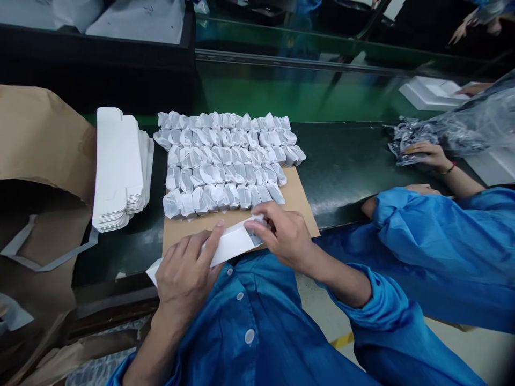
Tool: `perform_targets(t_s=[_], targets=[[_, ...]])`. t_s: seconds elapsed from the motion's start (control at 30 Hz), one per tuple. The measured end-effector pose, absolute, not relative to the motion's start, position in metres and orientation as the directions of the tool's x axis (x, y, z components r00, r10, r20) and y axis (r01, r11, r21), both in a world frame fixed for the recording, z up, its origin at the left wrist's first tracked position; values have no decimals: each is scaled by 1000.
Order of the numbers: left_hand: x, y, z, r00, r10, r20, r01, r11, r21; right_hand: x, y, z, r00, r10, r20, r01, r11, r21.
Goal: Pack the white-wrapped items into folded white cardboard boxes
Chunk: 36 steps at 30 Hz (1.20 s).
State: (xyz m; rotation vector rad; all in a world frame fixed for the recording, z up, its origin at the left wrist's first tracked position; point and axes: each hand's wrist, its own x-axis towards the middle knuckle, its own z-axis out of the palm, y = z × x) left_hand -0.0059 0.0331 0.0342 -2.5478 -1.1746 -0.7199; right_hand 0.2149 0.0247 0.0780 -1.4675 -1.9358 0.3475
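Observation:
My left hand (pixel 185 273) grips a small white carton box (pixel 229 244) held low in front of my blue coat. My right hand (pixel 281 231) pinches a small plastic-wrapped packet (pixel 257 222) at the open end of that box. Just beyond, several rows of the same wrapped packets (pixel 225 155) lie on a brown cardboard sheet (pixel 298 201) on the dark workbench.
A stack of flat white carton blanks (pixel 118 166) lies left of the packets. A large brown paper bag (pixel 40 145) stands at far left. A co-worker in blue on the right has a hand (pixel 426 153) on a plastic bag (pixel 462 128). A green conveyor belt (pixel 289 91) runs behind.

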Motion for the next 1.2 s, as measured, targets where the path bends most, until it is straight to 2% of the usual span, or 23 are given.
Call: perform_targets(t_s=[0.07,0.1,0.17,0.23,0.3,0.4,0.57,0.7,0.87,1.03,1.07,1.13,1.2], targets=[[-4,32,32,503,663,555,786,-617,25,211,18,81,-86,905,418,726,344,-596],[-3,32,31,474,671,570,802,-597,36,210,15,83,-88,913,399,712,337,-615],[-1,32,29,440,684,582,828,-559,30,211,11,89,-155,952,263,702,293,-649],[1,31,28,444,703,555,842,-539,9,216,13,94,-226,972,64,681,204,-704],[3,30,28,444,738,508,853,-523,13,221,19,97,-171,982,-77,600,42,-799],[9,27,30,430,778,459,861,-506,52,226,25,97,-30,982,-187,451,-154,-879],[21,32,37,387,798,462,890,-455,39,233,23,92,-171,917,-360,437,-257,-862],[28,46,43,367,772,518,893,-448,35,237,31,97,-72,927,-369,279,-336,-900],[27,51,51,356,748,561,867,-488,102,236,32,113,1,960,-281,44,-281,-959],[14,43,52,438,693,573,820,-569,60,227,21,121,-324,871,-369,107,-354,-929],[13,42,51,456,685,568,812,-582,49,223,20,121,-340,860,-380,127,-358,-925],[16,40,50,459,687,564,814,-579,42,214,21,118,-253,898,-361,150,-332,-931],[26,35,51,453,695,558,822,-569,41,207,23,115,-94,954,-284,180,-264,-947]])
